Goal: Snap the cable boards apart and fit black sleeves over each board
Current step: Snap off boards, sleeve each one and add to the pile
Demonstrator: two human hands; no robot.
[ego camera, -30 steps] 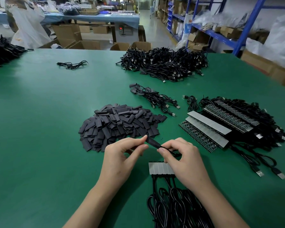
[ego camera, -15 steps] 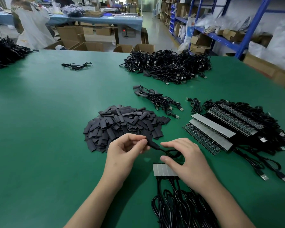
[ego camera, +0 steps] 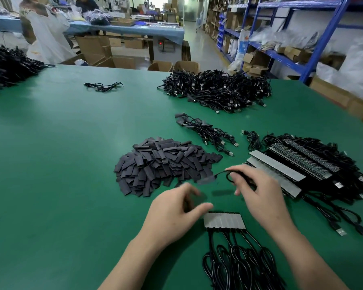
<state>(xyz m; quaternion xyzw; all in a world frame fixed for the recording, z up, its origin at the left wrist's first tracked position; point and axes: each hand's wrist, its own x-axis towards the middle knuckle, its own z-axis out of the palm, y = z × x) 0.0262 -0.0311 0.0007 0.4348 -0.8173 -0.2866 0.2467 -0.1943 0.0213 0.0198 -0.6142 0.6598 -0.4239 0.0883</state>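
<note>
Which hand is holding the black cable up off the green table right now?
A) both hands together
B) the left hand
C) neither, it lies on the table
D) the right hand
D: the right hand grips the looped black cable, whose sleeved end sticks out to the left above the table, while the blurred left hand is apart from it.

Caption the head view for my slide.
Right hand holds a sleeved cable above the green table; left hand hovers beside the unsnapped board strip.
</note>
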